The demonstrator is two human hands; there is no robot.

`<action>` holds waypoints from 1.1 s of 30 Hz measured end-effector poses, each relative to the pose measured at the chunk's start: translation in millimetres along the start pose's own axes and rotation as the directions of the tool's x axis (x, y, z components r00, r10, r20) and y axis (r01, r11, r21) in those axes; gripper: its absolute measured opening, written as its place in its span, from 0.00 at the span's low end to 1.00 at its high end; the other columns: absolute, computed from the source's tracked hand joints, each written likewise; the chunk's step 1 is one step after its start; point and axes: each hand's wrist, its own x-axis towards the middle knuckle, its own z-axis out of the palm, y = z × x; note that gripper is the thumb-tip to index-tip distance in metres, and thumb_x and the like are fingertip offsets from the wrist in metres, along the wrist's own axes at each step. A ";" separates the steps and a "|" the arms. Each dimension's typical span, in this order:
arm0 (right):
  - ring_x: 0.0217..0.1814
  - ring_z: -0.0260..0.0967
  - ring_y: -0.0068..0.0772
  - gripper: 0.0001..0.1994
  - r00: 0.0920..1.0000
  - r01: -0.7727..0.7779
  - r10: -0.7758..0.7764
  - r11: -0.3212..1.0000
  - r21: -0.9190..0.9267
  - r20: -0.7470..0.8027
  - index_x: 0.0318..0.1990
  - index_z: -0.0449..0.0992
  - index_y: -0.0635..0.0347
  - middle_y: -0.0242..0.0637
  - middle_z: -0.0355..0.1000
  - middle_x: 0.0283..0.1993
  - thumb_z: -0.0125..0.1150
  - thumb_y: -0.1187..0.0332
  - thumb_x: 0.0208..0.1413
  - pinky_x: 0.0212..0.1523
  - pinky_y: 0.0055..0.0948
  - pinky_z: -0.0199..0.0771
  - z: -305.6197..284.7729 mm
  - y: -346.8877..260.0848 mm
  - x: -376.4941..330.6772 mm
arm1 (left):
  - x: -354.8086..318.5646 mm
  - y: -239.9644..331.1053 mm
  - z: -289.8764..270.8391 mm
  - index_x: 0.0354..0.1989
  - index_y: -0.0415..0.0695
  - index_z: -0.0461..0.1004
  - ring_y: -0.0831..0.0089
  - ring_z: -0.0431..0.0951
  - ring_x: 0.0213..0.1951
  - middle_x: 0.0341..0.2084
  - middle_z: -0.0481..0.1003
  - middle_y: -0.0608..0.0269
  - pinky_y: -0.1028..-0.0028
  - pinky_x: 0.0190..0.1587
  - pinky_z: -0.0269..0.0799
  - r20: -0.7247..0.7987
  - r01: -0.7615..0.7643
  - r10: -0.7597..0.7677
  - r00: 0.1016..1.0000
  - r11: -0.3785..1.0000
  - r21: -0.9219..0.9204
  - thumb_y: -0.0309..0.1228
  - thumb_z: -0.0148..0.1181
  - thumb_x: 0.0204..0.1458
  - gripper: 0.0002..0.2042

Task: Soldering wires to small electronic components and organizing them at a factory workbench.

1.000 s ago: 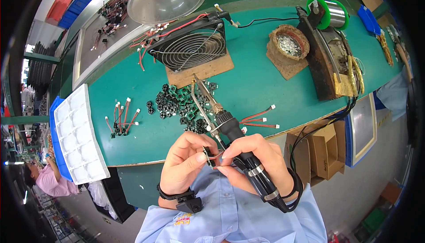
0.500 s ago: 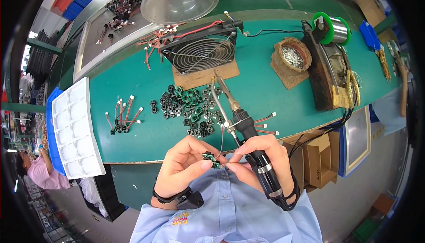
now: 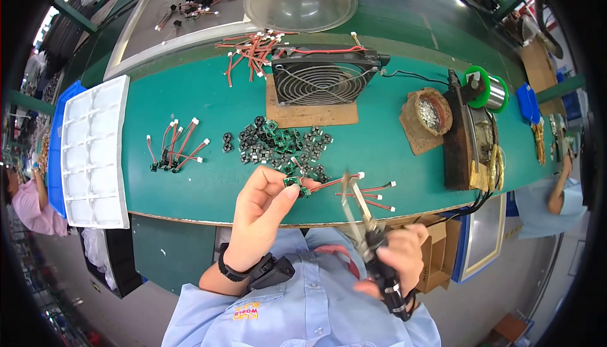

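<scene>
Hands (image 3: 258, 213) (image 3: 406, 257) hold board (image 3: 294, 184), soldering iron (image 3: 377, 241); shirt lettering (image 3: 246, 311)

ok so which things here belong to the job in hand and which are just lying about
Seem to belong to the job:
green circuit board, in the left hand
soldering iron, in the right hand
pile of small dark parts
solder spool

Seemingly just lying about:
cardboard box
clear plastic bag
round metal dish

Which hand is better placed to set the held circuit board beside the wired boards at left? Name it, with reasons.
Left, I judge. The left hand holds the circuit board and is nearer the wired boards; the right hand is occupied with the soldering iron.
</scene>
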 end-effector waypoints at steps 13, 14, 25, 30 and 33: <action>0.32 0.69 0.26 0.21 0.998 -0.025 0.021 0.996 0.091 0.051 0.37 0.76 0.47 0.26 0.73 0.30 0.73 0.66 0.28 0.48 0.36 0.54 9.4 -2.2 0.4 | 0.5 -4.8 5.5 0.31 0.41 0.62 0.73 0.73 0.43 0.36 0.77 0.54 0.71 0.51 0.58 -0.094 -0.156 0.198 0.976 0.930 0.333 0.21 0.54 0.51 0.06; 0.32 0.69 0.26 0.21 0.998 -0.029 0.025 0.996 0.089 0.053 0.37 0.76 0.47 0.26 0.73 0.30 0.73 0.66 0.28 0.48 0.36 0.54 9.9 -2.5 0.5 | 0.4 -5.2 5.3 0.31 0.41 0.63 0.74 0.73 0.43 0.35 0.78 0.55 0.71 0.51 0.57 -0.100 -0.152 0.197 0.975 0.927 0.343 0.21 0.54 0.51 0.06; 0.32 0.70 0.26 0.21 0.997 -0.036 0.030 0.995 0.091 0.065 0.37 0.76 0.48 0.26 0.73 0.29 0.73 0.67 0.28 0.49 0.36 0.54 11.9 -1.3 0.0 | -1.0 -7.0 5.4 0.31 0.42 0.64 0.71 0.71 0.44 0.34 0.79 0.60 0.69 0.52 0.52 -0.120 -0.132 0.196 0.973 0.903 0.408 0.23 0.55 0.50 0.05; 0.32 0.70 0.27 0.22 0.998 -0.036 0.031 0.995 0.091 0.056 0.37 0.76 0.48 0.26 0.73 0.29 0.72 0.67 0.28 0.49 0.36 0.54 11.6 -0.8 -1.6 | -1.3 -7.2 6.8 0.31 0.42 0.64 0.71 0.71 0.45 0.34 0.79 0.60 0.70 0.52 0.51 -0.116 -0.133 0.200 0.973 0.895 0.425 0.23 0.55 0.50 0.05; 0.32 0.70 0.27 0.22 0.999 -0.031 0.027 0.995 0.092 0.043 0.37 0.76 0.48 0.26 0.73 0.29 0.72 0.67 0.28 0.49 0.36 0.54 12.7 0.9 -3.6 | -1.9 -7.0 7.1 0.31 0.43 0.64 0.71 0.71 0.45 0.34 0.79 0.61 0.69 0.52 0.51 -0.113 -0.134 0.201 0.973 0.890 0.436 0.23 0.55 0.50 0.05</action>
